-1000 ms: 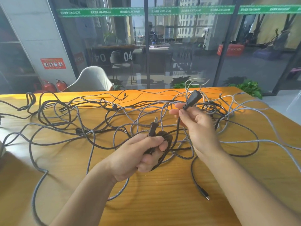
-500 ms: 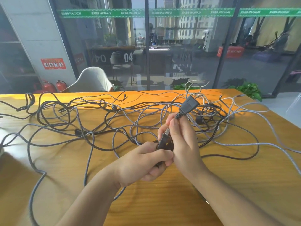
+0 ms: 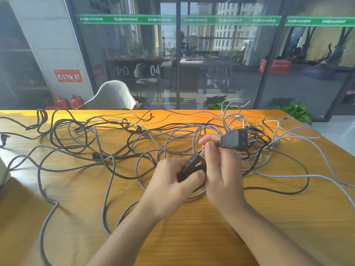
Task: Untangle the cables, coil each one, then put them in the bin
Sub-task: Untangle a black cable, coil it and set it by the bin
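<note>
With the black coil (image 3: 189,170) gripped in the left hand (image 3: 172,181) over the table (image 3: 269,227) and its plug (image 3: 233,141) pinched by the right hand (image 3: 222,169), the coil could have been loosened if the plug were snagged on the tangled cables (image 3: 115,150).

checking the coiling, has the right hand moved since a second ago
Yes. The right hand has come in leftward against the tabletop and now touches the left hand, still pinching the black plug.

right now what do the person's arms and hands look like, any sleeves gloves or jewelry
Both forearms are bare as far as the frame shows, no sleeves in view. The left hand and right hand wear no gloves. No rings, watch or bracelets visible on either. Fingernails look short and unpainted.
</note>
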A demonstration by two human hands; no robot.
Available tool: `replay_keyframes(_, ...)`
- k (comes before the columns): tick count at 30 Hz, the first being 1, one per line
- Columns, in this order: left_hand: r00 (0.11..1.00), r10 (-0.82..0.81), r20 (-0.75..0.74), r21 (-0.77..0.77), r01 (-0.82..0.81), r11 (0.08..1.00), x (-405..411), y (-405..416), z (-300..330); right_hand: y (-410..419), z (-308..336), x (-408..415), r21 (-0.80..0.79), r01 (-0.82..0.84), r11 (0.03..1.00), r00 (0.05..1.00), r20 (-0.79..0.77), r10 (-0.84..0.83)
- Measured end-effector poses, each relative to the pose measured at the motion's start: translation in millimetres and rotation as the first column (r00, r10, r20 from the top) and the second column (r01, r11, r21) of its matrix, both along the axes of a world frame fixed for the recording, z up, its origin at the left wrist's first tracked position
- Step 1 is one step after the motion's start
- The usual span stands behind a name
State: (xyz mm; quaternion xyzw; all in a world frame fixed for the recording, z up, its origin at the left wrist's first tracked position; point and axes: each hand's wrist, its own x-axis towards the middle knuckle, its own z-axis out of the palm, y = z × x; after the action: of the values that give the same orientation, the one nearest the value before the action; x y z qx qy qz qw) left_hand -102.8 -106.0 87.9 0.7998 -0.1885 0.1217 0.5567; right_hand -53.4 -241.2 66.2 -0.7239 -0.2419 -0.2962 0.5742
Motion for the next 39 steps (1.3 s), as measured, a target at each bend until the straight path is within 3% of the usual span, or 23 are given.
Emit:
replay_keyframes(5, 0.992, 0.123, -0.017, -0.262, -0.123, 0.957, 0, -5, -4, 3, -1, -1, -0.043, 0.037, 0.998, 0.999, 0.034, -0.036)
replay_keyframes(8, 0.981, 0.194, -0.003, -0.255, -0.188, 0.948, 3, -7, -6, 1, -2, -1, -0.070, -0.002, 0.998, 1.000, 0.028, 0.003)
replay_keyframes(14, 0.984, 0.171, 0.049, -0.288, -0.150, 0.946, 5, -14, -14, 0, -2, 4, -0.065, 0.010, 0.998, 0.996, 0.088, -0.004)
replay_keyframes(21, 0.979, 0.172, 0.113, -0.267, -0.137, 0.954, 6, -22, -18, 1, 1, 4, 0.002, 0.056, 0.998, 0.996, -0.073, -0.056)
replay_keyframes(27, 0.974, 0.195, 0.115, -0.265, -0.159, 0.951, -1, -34, -15, -5, 5, 6, 0.191, 0.116, 0.975, 0.981, -0.178, -0.082)
replay_keyframes(33, 0.970, 0.232, 0.072, -0.356, -0.192, 0.914, 2, -20, -7, -1, 6, 8, 0.270, -0.102, 0.957, 0.912, -0.359, 0.199)
replay_keyframes(37, 0.964, 0.245, -0.103, -0.527, -0.262, 0.809, 10, 0, -3, -20, 9, 22, 0.244, -0.084, 0.966, 0.860, -0.473, 0.194)
replay_keyframes(39, 0.962, 0.208, -0.175, -0.588, -0.271, 0.762, 12, 5, -1, -29, 4, 28, 0.003, -0.135, 0.991, 0.854, -0.507, 0.118)
